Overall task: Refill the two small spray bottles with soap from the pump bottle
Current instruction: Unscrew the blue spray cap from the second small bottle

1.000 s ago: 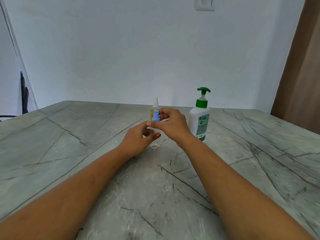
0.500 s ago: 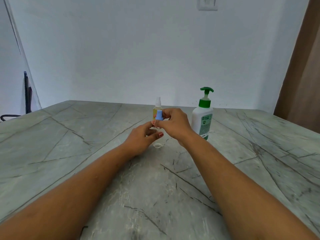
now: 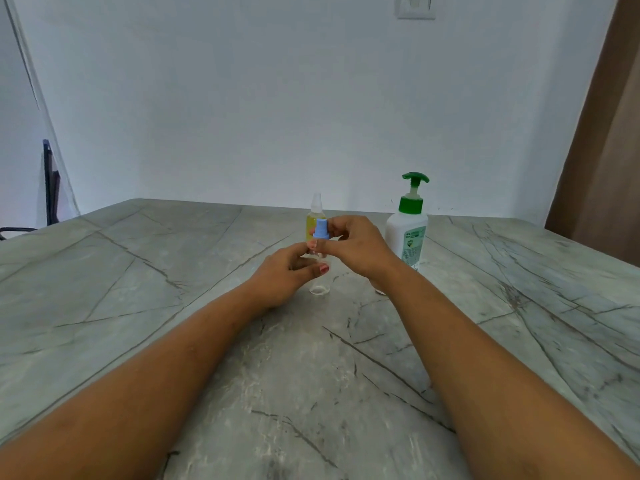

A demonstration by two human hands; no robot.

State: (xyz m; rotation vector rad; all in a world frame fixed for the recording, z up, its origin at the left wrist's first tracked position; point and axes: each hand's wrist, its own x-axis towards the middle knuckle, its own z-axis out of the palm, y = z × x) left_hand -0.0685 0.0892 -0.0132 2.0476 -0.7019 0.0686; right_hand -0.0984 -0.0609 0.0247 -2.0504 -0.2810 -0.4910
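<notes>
Gripping the clear spray bottle (image 3: 320,287) round its body, your left hand (image 3: 287,271) holds it upright near the middle of the bench (image 3: 138,289), with its base apparently resting on the surface. Your right hand (image 3: 353,244) is closed in a pinch on the blue spray cap (image 3: 319,229) at the top of that bottle. Whether the cap is threaded tight or loose cannot be told from this view.

Handling, as judged:
- The clear bottle looks empty or nearly so, hence light and easily tipped. Its wall is probably thin plastic that gives under a hard squeeze, so hold it low on the body with moderate pressure.
- The cap is small and should be taken at its collar with thumb and fingertips. A dip tube may hang below it, though none is visible.
- The pump bottle (image 3: 407,237) is likely the heaviest item and stands steadily. Brace its body and press the green head from above. Spilt soap would make the small bottles slippery.

Count:
- Small spray bottles: two. One is in your hands. The second spray bottle (image 3: 310,225), with yellowish contents and a clear top, stands just behind it.
- Pump bottles: one, to the right, beside your right hand.
- Blue caps: one.
</notes>
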